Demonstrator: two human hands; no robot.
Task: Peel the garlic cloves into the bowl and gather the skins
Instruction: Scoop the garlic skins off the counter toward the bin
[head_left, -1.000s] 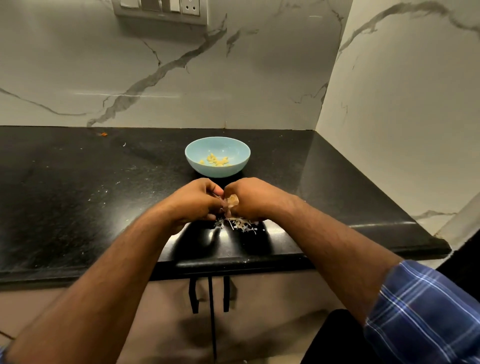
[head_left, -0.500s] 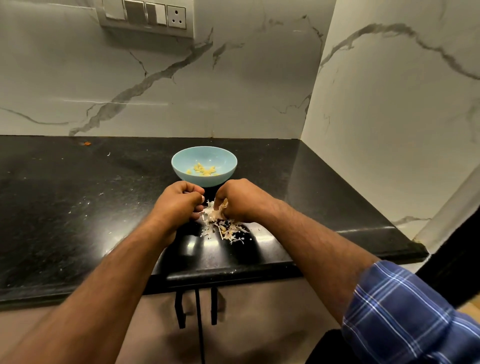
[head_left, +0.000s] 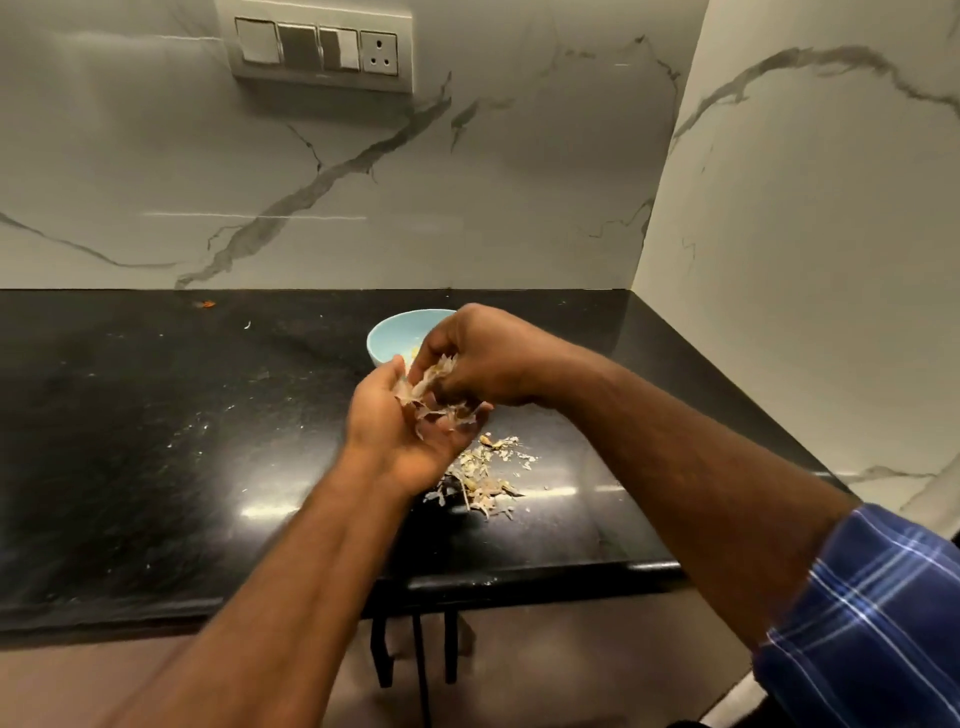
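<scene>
My left hand (head_left: 402, 436) is raised above the black counter (head_left: 156, 441), palm up and cupped, with papery garlic skins (head_left: 428, 395) lying in it. My right hand (head_left: 488, 358) is right over that palm, its curled fingers holding a bunch of the skins. Below and to the right of the hands a loose pile of skins (head_left: 485, 475) lies on the counter. The light blue bowl (head_left: 392, 338) stands behind the hands, mostly hidden by my right hand; a little of the peeled garlic shows inside it.
Marble walls close the counter at the back and on the right. A switch panel with a socket (head_left: 319, 49) is on the back wall. Small skin flecks are scattered at the left of the counter, and an orange scrap (head_left: 208, 304) lies by the back wall.
Both hands have lifted off the counter with skins. The left hand has turned palm up, and the right hand has come over it. The camera has tilted up.
</scene>
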